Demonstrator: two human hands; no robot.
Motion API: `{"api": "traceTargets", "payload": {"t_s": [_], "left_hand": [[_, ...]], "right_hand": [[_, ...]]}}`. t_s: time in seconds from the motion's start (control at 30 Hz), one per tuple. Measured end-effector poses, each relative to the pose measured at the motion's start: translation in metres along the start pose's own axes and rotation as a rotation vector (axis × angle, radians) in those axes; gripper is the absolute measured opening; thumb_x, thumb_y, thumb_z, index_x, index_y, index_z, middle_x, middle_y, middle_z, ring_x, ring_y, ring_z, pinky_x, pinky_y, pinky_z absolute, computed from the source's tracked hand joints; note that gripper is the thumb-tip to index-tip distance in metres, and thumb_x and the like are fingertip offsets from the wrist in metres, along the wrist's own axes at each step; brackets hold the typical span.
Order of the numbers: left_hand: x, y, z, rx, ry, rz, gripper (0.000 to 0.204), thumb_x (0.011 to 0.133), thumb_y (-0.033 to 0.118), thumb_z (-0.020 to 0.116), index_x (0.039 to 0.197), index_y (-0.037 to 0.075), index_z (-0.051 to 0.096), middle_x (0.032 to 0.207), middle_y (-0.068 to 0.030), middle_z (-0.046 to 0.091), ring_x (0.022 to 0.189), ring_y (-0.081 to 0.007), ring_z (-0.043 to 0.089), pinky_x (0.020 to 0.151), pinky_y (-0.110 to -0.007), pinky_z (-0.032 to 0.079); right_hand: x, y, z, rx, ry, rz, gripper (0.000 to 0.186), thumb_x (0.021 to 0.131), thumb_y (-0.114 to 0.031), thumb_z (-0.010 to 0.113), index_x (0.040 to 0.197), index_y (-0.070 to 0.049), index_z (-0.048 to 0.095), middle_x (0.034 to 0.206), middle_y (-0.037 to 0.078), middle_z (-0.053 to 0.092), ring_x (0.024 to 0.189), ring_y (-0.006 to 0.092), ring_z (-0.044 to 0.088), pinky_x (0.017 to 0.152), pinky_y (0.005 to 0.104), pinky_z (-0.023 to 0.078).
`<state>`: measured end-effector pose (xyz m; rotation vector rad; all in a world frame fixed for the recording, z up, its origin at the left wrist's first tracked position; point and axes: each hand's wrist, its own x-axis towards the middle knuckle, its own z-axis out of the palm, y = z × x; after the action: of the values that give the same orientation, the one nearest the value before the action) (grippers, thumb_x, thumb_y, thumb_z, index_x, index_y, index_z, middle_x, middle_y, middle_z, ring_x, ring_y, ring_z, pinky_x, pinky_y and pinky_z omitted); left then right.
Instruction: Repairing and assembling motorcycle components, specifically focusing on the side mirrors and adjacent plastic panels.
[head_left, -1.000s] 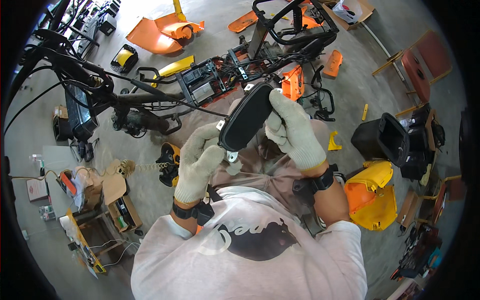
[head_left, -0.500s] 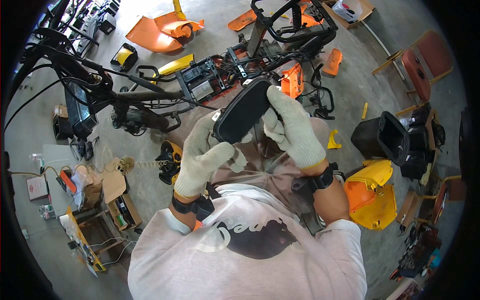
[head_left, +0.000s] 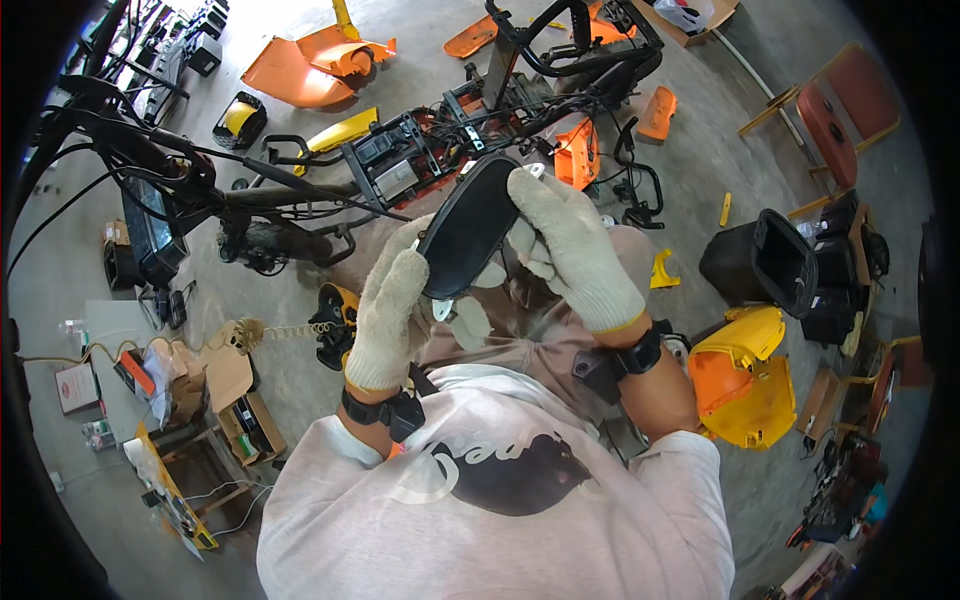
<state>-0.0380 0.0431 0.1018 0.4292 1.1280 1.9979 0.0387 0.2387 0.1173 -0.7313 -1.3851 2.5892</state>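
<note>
In front of me I hold a black, elongated part (head_left: 468, 232) with rounded ends, a smooth dark face and small silver tabs along its edge. It lies tilted, its upper end toward the right. My left hand (head_left: 392, 305), in a white knit glove, grips its lower left side, the thumb at the edge and other fingers partly behind. My right hand (head_left: 578, 245), gloved too, pinches the upper right end, thumb at the rim. Just beyond is a stripped vehicle frame (head_left: 335, 195) with bare wires, and an open compartment holding a box-shaped unit (head_left: 393, 165).
Orange body panels (head_left: 300, 72) lie on the concrete floor at the far left. A black bin (head_left: 760, 262) and a yellow-orange shell (head_left: 742, 380) are on the right, near a red chair (head_left: 830, 125). An open cardboard box (head_left: 245, 420) sits at left, by a coiled hose (head_left: 290, 328).
The black part has turned slightly in my hands, so the silver tab at its lower end now shows. My left thumb has shifted up along its edge. My view has moved a little.
</note>
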Motion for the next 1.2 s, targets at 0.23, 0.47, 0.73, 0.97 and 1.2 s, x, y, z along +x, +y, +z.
{"api": "traceTargets", "payload": {"t_s": [0.23, 0.47, 0.73, 0.97, 1.2], "left_hand": [[0.0, 0.001, 0.002, -0.056, 0.041, 0.047, 0.053, 0.104, 0.03, 0.055, 0.144, -0.003, 0.042, 0.133, -0.0189, 0.06, 0.116, -0.0228, 0.065, 0.093, -0.033, 0.057], [0.004, 0.002, 0.003, -0.056, -0.029, 0.063, 0.066, 0.101, 0.041, 0.057, 0.147, -0.004, 0.039, 0.137, -0.0205, 0.058, 0.117, -0.0259, 0.065, 0.09, -0.034, 0.058], [0.009, 0.004, 0.008, -0.106, -0.047, 0.077, 0.066, 0.102, 0.04, 0.056, 0.148, -0.003, 0.038, 0.139, -0.0227, 0.056, 0.12, -0.0279, 0.063, 0.093, -0.036, 0.056], [0.014, 0.005, 0.007, -0.344, -0.129, 0.048, 0.061, 0.104, 0.038, 0.052, 0.148, -0.002, 0.038, 0.138, -0.0214, 0.056, 0.118, -0.0292, 0.064, 0.096, -0.04, 0.056], [0.012, 0.005, 0.006, -0.166, -0.065, 0.063, 0.059, 0.104, 0.037, 0.052, 0.148, 0.0, 0.039, 0.139, -0.0184, 0.056, 0.12, -0.0267, 0.061, 0.097, -0.039, 0.053]], "right_hand": [[-0.005, 0.004, -0.008, 0.016, 0.063, -0.014, 0.033, 0.101, -0.038, 0.062, 0.114, -0.008, 0.063, 0.069, -0.006, 0.054, 0.047, -0.0001, 0.036, 0.041, 0.0182, 0.026], [-0.016, 0.029, -0.042, -0.05, 0.033, -0.149, 0.038, 0.103, -0.024, 0.052, 0.13, 0.002, 0.058, 0.08, -0.002, 0.059, 0.058, 0.001, 0.044, 0.051, 0.0173, 0.035], [-0.043, 0.047, -0.053, -0.031, 0.059, -0.143, 0.04, 0.103, -0.006, 0.049, 0.143, -0.002, 0.05, 0.112, 0.007, 0.068, 0.08, 0.0069, 0.061, 0.071, 0.0196, 0.05], [-0.062, 0.028, -0.046, -0.194, 0.024, -0.091, 0.032, 0.101, -0.009, 0.058, 0.132, -0.001, 0.06, 0.099, 0.006, 0.073, 0.073, 0.006, 0.062, 0.068, 0.0216, 0.052], [-0.068, 0.024, -0.015, -0.416, 0.082, -0.28, 0.024, 0.094, -0.009, 0.066, 0.116, -0.001, 0.066, 0.088, 0.005, 0.073, 0.075, 0.0078, 0.065, 0.069, 0.0224, 0.052]]}}
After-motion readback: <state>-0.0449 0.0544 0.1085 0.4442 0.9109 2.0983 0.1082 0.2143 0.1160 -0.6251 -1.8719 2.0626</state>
